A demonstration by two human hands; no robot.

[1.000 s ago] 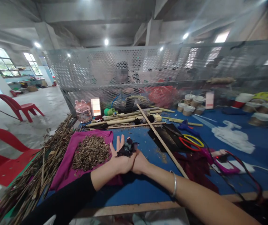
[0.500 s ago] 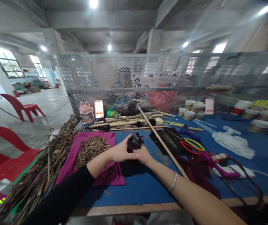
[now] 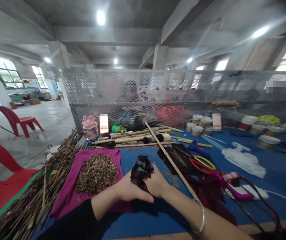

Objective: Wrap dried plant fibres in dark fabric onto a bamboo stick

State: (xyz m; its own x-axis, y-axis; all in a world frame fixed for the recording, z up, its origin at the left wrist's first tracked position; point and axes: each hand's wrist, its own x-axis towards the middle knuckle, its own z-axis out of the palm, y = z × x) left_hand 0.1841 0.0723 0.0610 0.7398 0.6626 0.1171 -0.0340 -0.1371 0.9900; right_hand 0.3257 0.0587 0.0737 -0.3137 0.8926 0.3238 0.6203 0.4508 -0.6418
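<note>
Both my hands meet over the blue table (image 3: 148, 220), closed around a crumpled dark purple-black cloth piece (image 3: 141, 168) that sticks up between them. My left hand (image 3: 128, 190), in a black sleeve, wraps it from the left with the thumb lying across the front. My right hand (image 3: 159, 185), with a silver bangle on the wrist, grips it from the right. Just left of my hands a magenta cloth (image 3: 68, 190) holds a heap of dried brown bits (image 3: 96, 173).
A pile of dry stalks (image 3: 38, 196) lies at the left edge. Bamboo sticks (image 3: 133, 135), a long thin rod (image 3: 170, 156), coloured rings (image 3: 203, 161), a glue gun (image 3: 235, 185), cups (image 3: 198, 123) and a white bag (image 3: 243, 160) crowd the table. A perforated screen (image 3: 183, 90) has a person behind it. Red chairs (image 3: 15, 118) stand left.
My left hand was flat and open with the dark cloth on its palm; both hands have since closed around it and drawn nearer to me. The camera tilted up.
</note>
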